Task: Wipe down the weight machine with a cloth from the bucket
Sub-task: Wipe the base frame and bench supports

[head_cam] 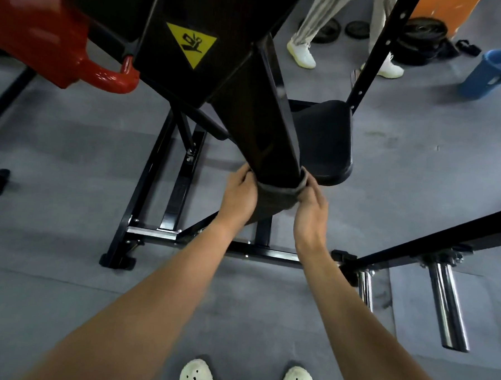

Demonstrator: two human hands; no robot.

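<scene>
Cloth is wrapping round the bottom part of the black beam of the weight machine, and I am holding it there with both hands. My left hand is gripping the cloth on one side of the beam, with its fingers curling round the edge. My right hand is gripping the other side the same way, so the beam is sitting right between my two hands. The cloth is dark grey, and a loose bit is hanging down between my wrists (I cannot tell if it is wet).

Just past my right hand, the black seat pad is sitting low behind the beam. Higher up the beam from my grip, a yellow warning sticker is showing on a black plate. Far up and to the left of my hands, a red handle is sticking out.

The blue bucket is standing on the grey floor, well away from my grip, far off past my right hand. Near it, black weight plates are lying in a heap, and another person in white shoes is standing close by. Below my right arm, shiny metal pegs are poking out from a black bar.
</scene>
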